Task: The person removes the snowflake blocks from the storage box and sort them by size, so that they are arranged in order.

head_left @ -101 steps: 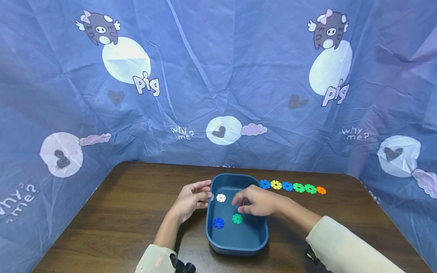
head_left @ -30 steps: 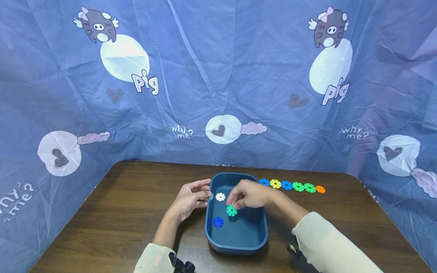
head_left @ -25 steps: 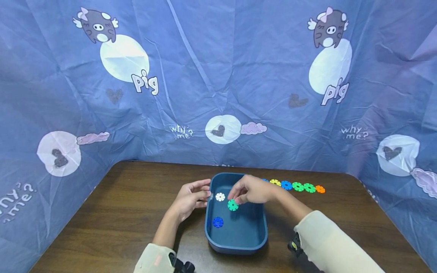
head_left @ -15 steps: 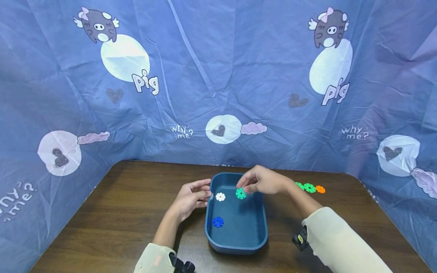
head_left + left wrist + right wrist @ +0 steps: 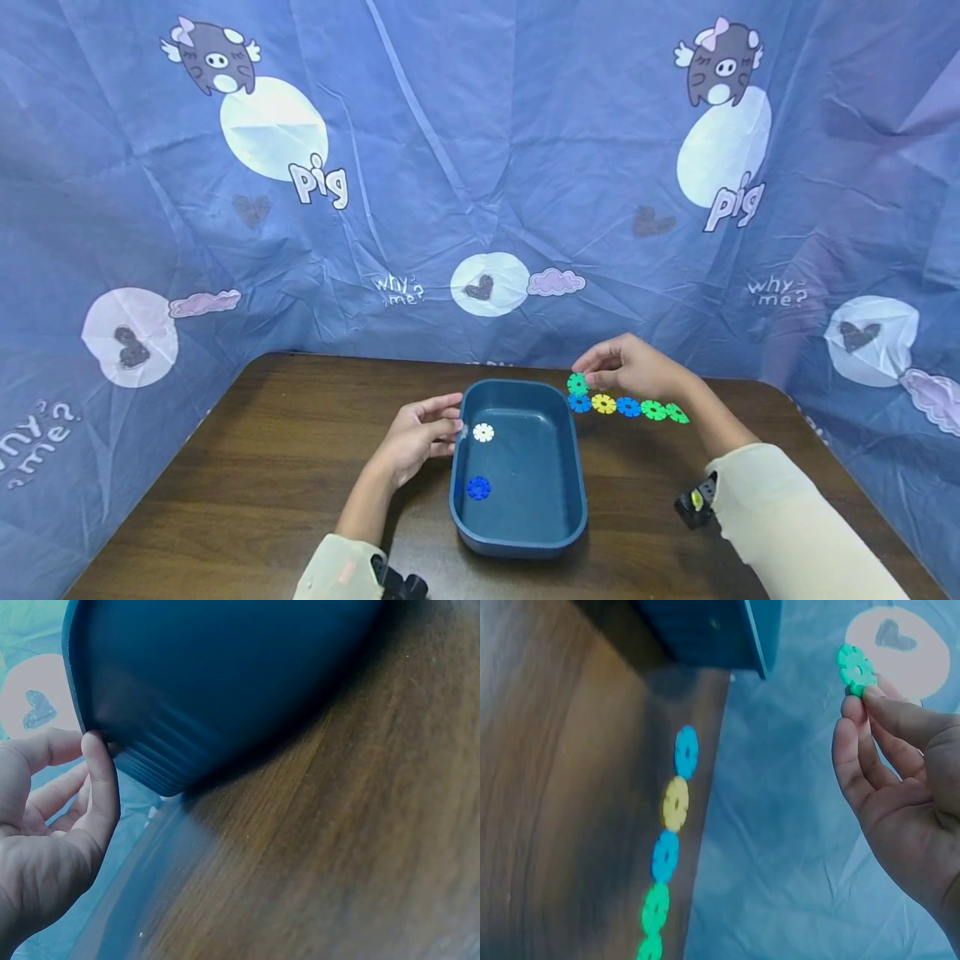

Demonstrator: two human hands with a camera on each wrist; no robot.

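My right hand [image 5: 637, 367] pinches a green snowflake disc [image 5: 577, 383] between thumb and fingertips. The disc stands upright behind the row's left end, and the right wrist view shows it raised over the table's far edge. That row on the tabletop runs from a blue disc [image 5: 579, 403] through a yellow disc [image 5: 603, 404], another blue one and two green ones; my forearm hides its right end. Beside the dark blue plastic tub [image 5: 517, 546], my left hand [image 5: 411, 437] rests with its fingertips right at the rim. Inside the tub lie a white disc [image 5: 483, 432] and a dark blue disc [image 5: 479, 488].
The brown wooden table [image 5: 300, 483] extends to both sides of the tub. Behind it hangs a blue printed cloth [image 5: 420, 167]. Dark wrist devices sit at both cream sleeves [image 5: 795, 508].
My right hand has picked up the green disc from the tub and carried it up, right and away to behind the row. My left hand stays at the tub's left side.
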